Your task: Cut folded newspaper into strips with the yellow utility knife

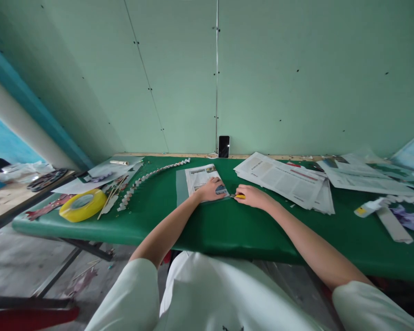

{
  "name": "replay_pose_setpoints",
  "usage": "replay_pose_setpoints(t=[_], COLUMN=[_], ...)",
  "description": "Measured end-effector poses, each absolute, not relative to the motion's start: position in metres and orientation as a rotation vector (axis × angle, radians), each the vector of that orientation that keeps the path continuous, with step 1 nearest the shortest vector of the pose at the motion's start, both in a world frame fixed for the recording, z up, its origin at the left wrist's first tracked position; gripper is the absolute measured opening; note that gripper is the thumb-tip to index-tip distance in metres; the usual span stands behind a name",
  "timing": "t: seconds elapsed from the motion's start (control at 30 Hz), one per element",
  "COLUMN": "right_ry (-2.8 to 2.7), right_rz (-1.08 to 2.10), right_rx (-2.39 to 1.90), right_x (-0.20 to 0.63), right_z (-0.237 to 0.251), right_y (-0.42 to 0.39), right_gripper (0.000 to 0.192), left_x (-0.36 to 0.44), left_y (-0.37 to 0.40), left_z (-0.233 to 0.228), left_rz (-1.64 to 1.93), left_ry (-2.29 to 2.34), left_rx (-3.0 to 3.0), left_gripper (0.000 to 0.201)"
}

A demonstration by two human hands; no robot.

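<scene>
At the centre of the frame the right hand (pixel 253 196) is clenched around a yellow-handled cutter (pixel 237 196), its tip at the lower right edge of a newspaper sheet (pixel 200 177). The left hand (pixel 212 189) lies flat, fingers spread, pressing that sheet onto a grey cutting mat (pixel 181 186) on the green table (pixel 227 230). Right of the hands lies a stack of newspapers (pixel 283 179). Toward the left sit a folded paper chain (pixel 148 177) and a yellow tape roll (pixel 83 205). A phone (pixel 224 146) leans against the wall above.

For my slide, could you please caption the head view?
Left hand pins a printed newspaper sheet while right hand holds a yellow-handled cutter.
</scene>
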State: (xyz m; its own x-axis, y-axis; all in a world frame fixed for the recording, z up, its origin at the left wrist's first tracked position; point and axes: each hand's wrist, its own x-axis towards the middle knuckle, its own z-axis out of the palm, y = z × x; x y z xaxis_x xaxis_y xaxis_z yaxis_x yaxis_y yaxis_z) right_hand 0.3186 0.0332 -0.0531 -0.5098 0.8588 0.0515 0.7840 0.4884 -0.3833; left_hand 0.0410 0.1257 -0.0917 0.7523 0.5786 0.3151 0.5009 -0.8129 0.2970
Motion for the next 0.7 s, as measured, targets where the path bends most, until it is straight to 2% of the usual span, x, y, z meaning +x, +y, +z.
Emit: replay_pose_setpoints(t=[0.7], right_ry=[-2.474], right_rz=[0.457], right_rx=[-1.416], right_x=[0.3151], right_z=[-0.0534], right_y=[0.0327], right_gripper=[0.025], left_x=[0.0413], left_y=[0.1254], left_z=[-0.0896], left_rz=[0.567], left_ry=[0.865], left_rx=[2.775], left_gripper=[0.042])
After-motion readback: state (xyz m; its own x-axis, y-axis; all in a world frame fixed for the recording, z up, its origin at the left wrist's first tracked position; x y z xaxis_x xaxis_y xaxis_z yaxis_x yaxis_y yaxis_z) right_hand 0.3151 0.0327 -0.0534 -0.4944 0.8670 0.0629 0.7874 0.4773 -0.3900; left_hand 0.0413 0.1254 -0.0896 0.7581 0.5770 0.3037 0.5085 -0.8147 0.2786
